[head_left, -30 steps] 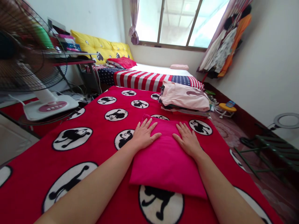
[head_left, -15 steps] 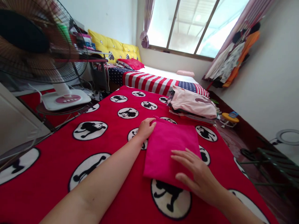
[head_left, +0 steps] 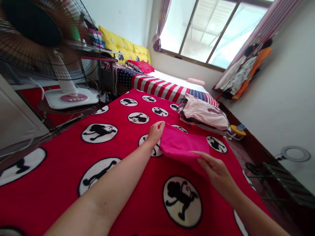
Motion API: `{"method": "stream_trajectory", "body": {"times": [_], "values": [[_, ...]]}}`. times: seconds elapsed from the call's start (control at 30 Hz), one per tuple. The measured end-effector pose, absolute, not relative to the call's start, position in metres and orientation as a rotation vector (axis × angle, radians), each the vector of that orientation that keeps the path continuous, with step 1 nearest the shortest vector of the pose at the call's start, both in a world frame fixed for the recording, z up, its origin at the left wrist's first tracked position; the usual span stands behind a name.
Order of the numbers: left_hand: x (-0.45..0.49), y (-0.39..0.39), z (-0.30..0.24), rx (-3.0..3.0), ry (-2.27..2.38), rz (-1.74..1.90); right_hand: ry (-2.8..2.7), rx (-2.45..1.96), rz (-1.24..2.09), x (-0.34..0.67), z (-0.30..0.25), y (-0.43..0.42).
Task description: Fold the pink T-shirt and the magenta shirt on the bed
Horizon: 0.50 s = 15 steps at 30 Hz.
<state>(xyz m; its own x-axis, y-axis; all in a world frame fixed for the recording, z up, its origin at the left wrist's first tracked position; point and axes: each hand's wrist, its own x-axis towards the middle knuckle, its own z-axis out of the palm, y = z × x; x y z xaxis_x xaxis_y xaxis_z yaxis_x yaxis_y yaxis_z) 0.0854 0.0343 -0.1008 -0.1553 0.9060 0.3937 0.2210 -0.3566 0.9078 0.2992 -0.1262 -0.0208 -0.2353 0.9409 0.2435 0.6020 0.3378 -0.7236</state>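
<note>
A folded piece of bright pink cloth (head_left: 183, 141) lies in front of me on a red blanket (head_left: 137, 183) printed with black monkeys in white circles. My left hand (head_left: 156, 131) pinches the cloth's far left corner, fingers closed. With its near edge lifted off the blanket, the cloth is gripped by my right hand (head_left: 213, 165), thumb beneath and fingers on top. Whether the cloth is a garment I cannot tell. Beyond it, to the right, sits a stack of folded clothes (head_left: 203, 113) with a pale pink shirt on top.
A fan (head_left: 49, 42) stands on a stool at the left. Behind is a bed with a stars-and-stripes cover (head_left: 159, 86) and a yellow headboard cushion (head_left: 128, 46). Clothes (head_left: 246, 72) hang on the right wall, above a yellow stool (head_left: 237, 130) and a dark green rack (head_left: 287, 180).
My right hand has gone from lying over the cloth to gripping its near edge, which is now raised and folded away from me. My left fingers have closed on the far left corner.
</note>
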Motion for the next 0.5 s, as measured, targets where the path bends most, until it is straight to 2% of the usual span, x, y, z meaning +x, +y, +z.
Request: {"method": "stream_trajectory", "body": {"times": [0.17, 0.37, 0.5], "values": [[0.079, 0.045, -0.103, 1.223, 1.217, 1.655, -1.236, -1.346, 1.078, 0.274, 0.051, -0.085], [0.073, 0.043, -0.095, 0.775, 1.0, 1.655, -1.049, -1.178, 0.944, 0.264, 0.12, -0.051], [0.068, 0.042, -0.087, 0.552, 0.92, 1.59, -1.01, -1.209, 0.933, 0.313, 0.102, -0.041]]}}
